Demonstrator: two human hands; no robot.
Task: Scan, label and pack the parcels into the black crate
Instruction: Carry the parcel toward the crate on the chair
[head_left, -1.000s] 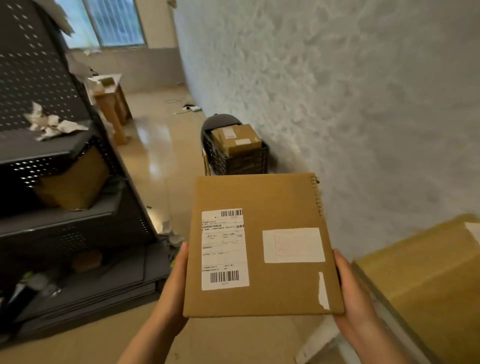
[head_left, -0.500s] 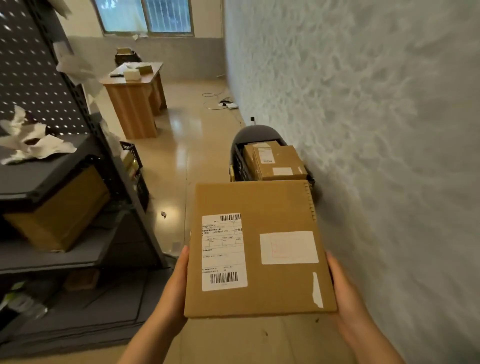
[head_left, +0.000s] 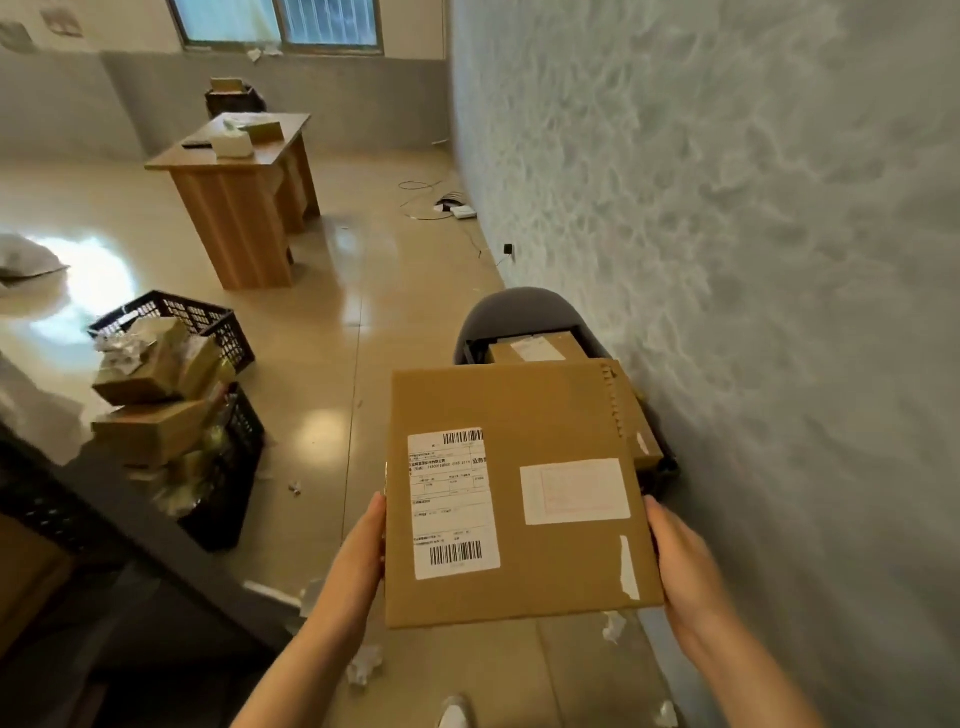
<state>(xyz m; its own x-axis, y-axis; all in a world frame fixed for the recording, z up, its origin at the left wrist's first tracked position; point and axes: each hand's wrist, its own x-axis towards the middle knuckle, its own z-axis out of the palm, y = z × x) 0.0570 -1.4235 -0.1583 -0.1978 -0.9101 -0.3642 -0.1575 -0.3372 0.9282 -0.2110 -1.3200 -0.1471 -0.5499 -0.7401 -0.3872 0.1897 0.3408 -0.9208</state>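
I see my left hand (head_left: 358, 551) and right hand (head_left: 680, 566) grasping the flat brown cardboard parcel (head_left: 519, 493) by its side edges, above the shiny beige tiled floor (head_left: 332, 364). The black plastic crate (head_left: 660, 467) stands just behind it, against the grey textured wall (head_left: 753, 260). A wooden counter (head_left: 234, 208) stands far behind.

Daylight from the window (head_left: 280, 23) throws bright glare on the glossy floor (head_left: 88, 270); left edge blurred, wide-angle bending at edges.
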